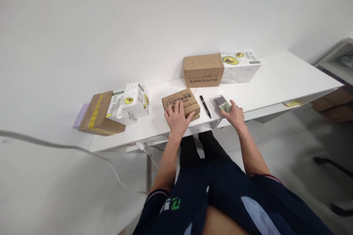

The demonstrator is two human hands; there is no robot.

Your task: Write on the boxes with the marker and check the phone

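My left hand [176, 119] lies on top of a small brown cardboard box [190, 107] with black print, fingers spread and the thumb stretched along its near edge. On the right, my right hand [235, 115] pinches the near right corner of a flat, dark rectangular thing [224, 106] that looks like a phone, with a greenish picture on its face. Its far left end is blurred out. Between the two hands a black marker pen [205, 106] lies on the white table.
Behind stand a larger brown carton [204, 75] and a white avocado-print box [239, 71] against the wall. More white boxes [136, 101] and a yellow-taped carton [96, 114] are at the left. The narrow white table [278, 80] has a shelf below; a grey cable [68, 145] crosses the left.
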